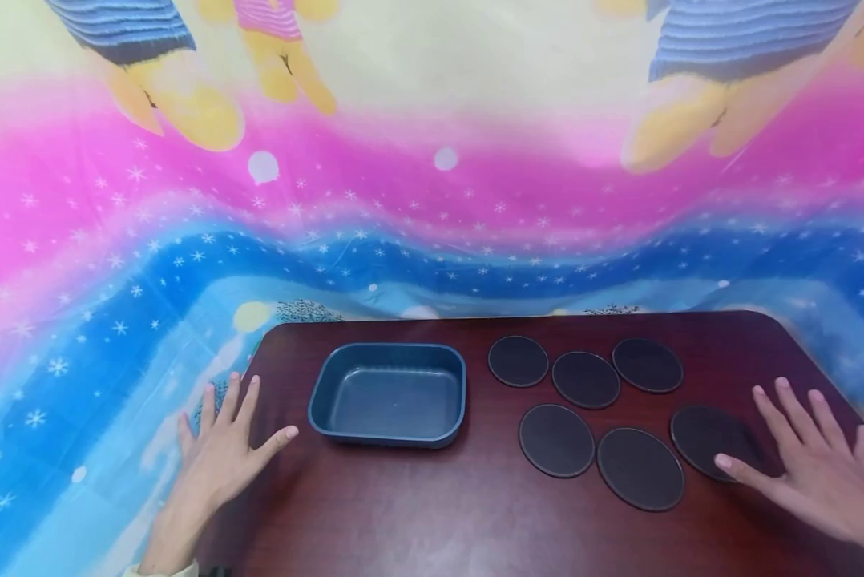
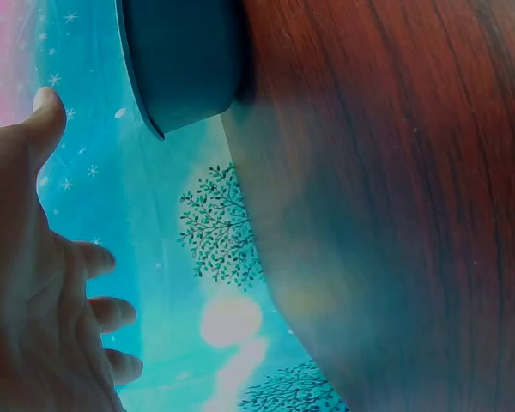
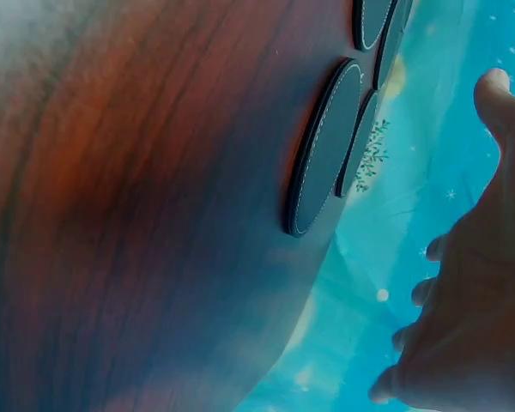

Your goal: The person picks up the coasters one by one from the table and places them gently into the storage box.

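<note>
My left hand is spread at the table's left edge, holding nothing, with its thumb toward a dark blue rectangular tub. The tub's inside shows only its bare floor. At the right, my right hand has its fingers spread too and holds nothing. Its thumb overlaps a round black coaster in the head view; the right wrist view shows the hand raised apart from the stitched coaster. Several more black coasters, such as one near the front and one at the back, lie flat between tub and hand.
The dark red-brown wooden table has rounded back corners. Behind it and along its sides hangs a pink, blue and cream printed cloth with snowflakes and cartoon figures.
</note>
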A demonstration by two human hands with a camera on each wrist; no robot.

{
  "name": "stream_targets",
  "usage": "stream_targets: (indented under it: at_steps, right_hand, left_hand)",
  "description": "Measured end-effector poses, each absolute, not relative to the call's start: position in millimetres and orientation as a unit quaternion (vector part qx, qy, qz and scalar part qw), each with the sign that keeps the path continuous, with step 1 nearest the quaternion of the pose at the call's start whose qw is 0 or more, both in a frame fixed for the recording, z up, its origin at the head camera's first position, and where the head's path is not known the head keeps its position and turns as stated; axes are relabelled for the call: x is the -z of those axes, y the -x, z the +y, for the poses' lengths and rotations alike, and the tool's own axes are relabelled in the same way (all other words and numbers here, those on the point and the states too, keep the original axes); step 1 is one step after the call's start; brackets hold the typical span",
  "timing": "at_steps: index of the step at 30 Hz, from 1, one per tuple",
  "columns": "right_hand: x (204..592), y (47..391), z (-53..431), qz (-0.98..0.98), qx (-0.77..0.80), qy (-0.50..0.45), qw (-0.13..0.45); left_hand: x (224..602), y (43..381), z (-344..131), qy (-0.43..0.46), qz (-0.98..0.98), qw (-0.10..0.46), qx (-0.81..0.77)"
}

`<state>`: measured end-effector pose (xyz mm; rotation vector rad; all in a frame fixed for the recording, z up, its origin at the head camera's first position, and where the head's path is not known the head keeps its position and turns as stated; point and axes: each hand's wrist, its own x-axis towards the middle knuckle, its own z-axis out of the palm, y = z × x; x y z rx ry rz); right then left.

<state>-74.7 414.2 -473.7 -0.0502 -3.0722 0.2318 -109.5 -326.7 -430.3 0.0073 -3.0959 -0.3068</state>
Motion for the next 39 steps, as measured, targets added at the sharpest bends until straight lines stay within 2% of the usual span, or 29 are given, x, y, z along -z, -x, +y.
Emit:
stream_targets:
  at_steps: [29,39]
  right_hand:
    - [491,98,444,-0.979,-0.196,-0.054,0.004]
    - [498,106,457,-0.971,-0.232,-0.052,-0.034]
  left_hand:
    - [433,121,-319,0.031,-0.988,0.032,0.146]
    - [440,127,-326,0.08,-0.975,0.029,0.205]
